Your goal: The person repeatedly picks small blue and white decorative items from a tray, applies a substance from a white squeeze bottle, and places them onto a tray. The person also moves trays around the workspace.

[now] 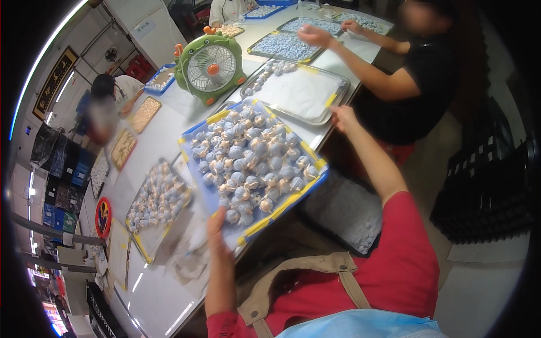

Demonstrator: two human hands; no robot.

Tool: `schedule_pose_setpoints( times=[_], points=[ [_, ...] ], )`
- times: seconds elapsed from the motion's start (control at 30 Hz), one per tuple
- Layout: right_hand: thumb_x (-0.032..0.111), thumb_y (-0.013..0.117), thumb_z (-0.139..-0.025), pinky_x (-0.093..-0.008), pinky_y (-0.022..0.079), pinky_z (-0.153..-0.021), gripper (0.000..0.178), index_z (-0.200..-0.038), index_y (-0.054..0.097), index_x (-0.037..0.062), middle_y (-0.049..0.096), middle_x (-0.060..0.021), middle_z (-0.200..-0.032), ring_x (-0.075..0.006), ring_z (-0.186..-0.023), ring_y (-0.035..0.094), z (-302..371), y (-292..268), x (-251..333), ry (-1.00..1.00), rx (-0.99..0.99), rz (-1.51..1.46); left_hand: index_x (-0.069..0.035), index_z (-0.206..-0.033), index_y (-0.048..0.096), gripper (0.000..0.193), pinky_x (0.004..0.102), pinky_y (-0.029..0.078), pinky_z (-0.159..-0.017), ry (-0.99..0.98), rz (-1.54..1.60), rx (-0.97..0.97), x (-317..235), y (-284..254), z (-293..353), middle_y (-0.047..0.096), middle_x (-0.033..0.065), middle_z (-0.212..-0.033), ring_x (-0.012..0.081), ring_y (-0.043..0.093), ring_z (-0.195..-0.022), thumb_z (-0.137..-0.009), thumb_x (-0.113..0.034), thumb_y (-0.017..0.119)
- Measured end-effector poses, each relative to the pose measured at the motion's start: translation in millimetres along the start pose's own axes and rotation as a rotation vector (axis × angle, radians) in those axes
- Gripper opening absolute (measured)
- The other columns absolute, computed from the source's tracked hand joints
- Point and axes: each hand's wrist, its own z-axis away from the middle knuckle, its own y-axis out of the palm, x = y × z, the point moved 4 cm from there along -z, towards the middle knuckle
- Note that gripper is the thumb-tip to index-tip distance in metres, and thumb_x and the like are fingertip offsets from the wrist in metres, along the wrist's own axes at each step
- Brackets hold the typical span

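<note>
My left hand (217,228) grips the near left edge of a blue tray (245,239) with yellow tape on its rim, holding it tilted over the table. The tray is heaped with small round blue-and-cream pieces (248,155), which look like little figurines. My right hand (345,119) is at the near right corner of a metal tray (270,107), its fingers closed on the rim. White paper (304,90) lines that metal tray, and a few blue-and-cream pieces (271,72) lie along its far left side.
A green animal-shaped fan (208,69) stands behind the blue tray. Another tray of pieces (159,197) lies left, with a red round container (103,217) beyond. At right, a co-worker in black (411,90) reaches over trays of blue pieces (286,46). A dark tray (344,208) sits below the table edge.
</note>
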Motion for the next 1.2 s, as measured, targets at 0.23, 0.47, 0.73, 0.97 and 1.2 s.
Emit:
schedule_pose_setpoints(
  times=[0.23, 0.47, 0.73, 0.97, 1.2],
  points=[
    [0.026, 0.063, -0.084, -0.0401, 0.051, -0.076, 0.047, -0.111, 0.05, -0.0097, 0.059, -0.0158, -0.104, -0.0265, -0.09, 0.061, 31, -46, -14, 0.007, -0.073, -0.195, 0.006, -0.116, 0.047, 0.037, 0.0389, 0.05, -0.084, 0.006, 0.011, 0.102, 1, 5, -15, 0.057, 0.0168, -0.109, 0.0261, 0.059, -0.096, -0.088, -0.017, 0.052],
    [0.032, 0.057, -0.087, -0.0353, 0.05, -0.076, 0.046, -0.111, 0.052, -0.0069, 0.059, -0.0139, -0.104, -0.0216, -0.09, 0.06, 88, -131, -14, -0.03, -0.081, -0.222, 0.006, -0.117, 0.046, 0.038, 0.042, 0.048, -0.088, -0.056, 0.161, 0.218, 12, 38, -80, 0.056, 0.0175, -0.112, 0.0284, 0.058, -0.099, -0.088, -0.016, 0.052],
    [0.032, 0.056, -0.088, -0.0327, 0.049, -0.081, 0.046, -0.113, 0.051, -0.0063, 0.059, -0.0133, -0.107, -0.0215, -0.094, 0.06, 196, -209, -20, -0.06, -0.18, -0.15, 0.003, -0.117, 0.045, 0.035, 0.0421, 0.048, -0.087, -0.129, 0.216, 0.287, 58, 70, -140, 0.056, 0.0162, -0.11, 0.028, 0.058, -0.099, -0.087, -0.012, 0.053],
    [0.032, 0.055, -0.089, -0.0305, 0.049, -0.078, 0.043, -0.112, 0.052, -0.005, 0.059, -0.0118, -0.105, -0.0183, -0.091, 0.06, 240, -271, -28, -0.075, -0.195, -0.177, -0.001, -0.119, 0.043, 0.033, 0.0457, 0.048, -0.087, -0.107, 0.34, 0.282, 107, 98, -194, 0.054, 0.0136, -0.112, 0.0277, 0.056, -0.101, -0.088, -0.009, 0.052],
    [0.034, 0.055, -0.089, -0.0284, 0.049, -0.077, 0.043, -0.111, 0.053, -0.0024, 0.06, -0.0079, -0.102, -0.015, -0.088, 0.06, 268, -321, -60, -0.047, -0.287, -0.032, -0.001, -0.126, 0.036, 0.039, 0.0518, 0.042, -0.093, -0.083, 0.338, 0.316, 137, 109, -223, 0.049, 0.0163, -0.12, 0.0316, 0.049, -0.111, -0.093, -0.019, 0.046]
  ],
)
